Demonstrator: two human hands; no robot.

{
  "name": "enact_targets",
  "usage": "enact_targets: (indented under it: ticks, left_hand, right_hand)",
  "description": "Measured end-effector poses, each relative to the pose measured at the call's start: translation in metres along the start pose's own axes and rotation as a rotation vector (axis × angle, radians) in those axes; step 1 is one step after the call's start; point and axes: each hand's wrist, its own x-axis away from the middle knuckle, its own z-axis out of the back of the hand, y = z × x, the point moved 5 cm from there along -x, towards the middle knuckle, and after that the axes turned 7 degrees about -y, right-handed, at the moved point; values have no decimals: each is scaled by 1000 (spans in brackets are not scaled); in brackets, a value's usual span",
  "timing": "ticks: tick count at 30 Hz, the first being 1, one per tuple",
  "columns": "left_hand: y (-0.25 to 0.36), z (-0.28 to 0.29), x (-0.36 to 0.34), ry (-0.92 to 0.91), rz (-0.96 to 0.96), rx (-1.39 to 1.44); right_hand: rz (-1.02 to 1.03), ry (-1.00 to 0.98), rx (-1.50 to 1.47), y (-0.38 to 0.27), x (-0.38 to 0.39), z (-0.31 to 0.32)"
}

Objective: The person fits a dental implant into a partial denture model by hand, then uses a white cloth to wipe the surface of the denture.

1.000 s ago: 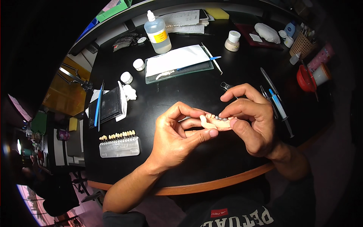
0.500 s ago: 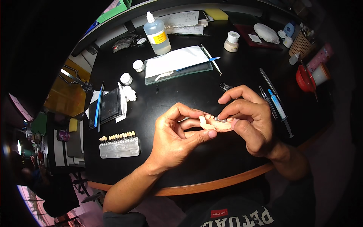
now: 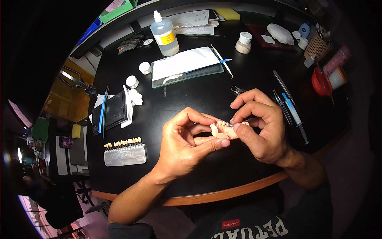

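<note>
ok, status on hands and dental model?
Left hand holds dental model. Right hand at its grey teeth, pinch unclear. Model partly hidden by that hand.

Pale peach is shown on the tooth model point(image 3: 219, 132), grey on its caps point(image 3: 228, 124), black on the table point(image 3: 181, 95), red on the bowl point(image 3: 320, 83), and tan lattice on the basket point(image 3: 315, 49).

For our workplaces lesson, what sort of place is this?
Probably a dental laboratory: the left hand holds a dental model, and a rack of tooth-shaped samples stands on the black workbench.
</note>
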Motion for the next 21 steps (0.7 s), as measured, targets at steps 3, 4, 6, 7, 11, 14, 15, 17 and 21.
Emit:
enact_targets:
  ticks: [3, 4, 6, 7, 11, 14, 15, 17, 21]
  left_hand:
    - [0, -1, -1, -7, -9, 0]
    - [0, -1, -1, -4, -7, 7]
    - [1, -1, -1, 0, -5, 12]
    - [1, -1, -1, 6, 10, 23]
    - [2, -2, -1, -5, 12, -1]
    - [2, -2, -1, -8, 7, 10]
    - [2, -3, -2, -9, 8, 10]
    - [3, -3, -2, -14, -2, 3]
    - [2, -2, 0, -14, -10, 12]
  right_hand:
    - [8, 7, 6, 0, 1, 0]
    - [15, 15, 6, 0, 1, 0]
    - [22, 23, 4, 0, 1, 0]
    - [26, 22, 11, -1, 1, 0]
    - [30, 29, 22, -2, 1, 0]
    - [24, 30, 30, -2, 1, 1]
    - [23, 31, 30, -1, 0, 0]
    - [112, 137, 15, -2, 0, 1]
    - [112, 134, 13, -1, -1, 1]
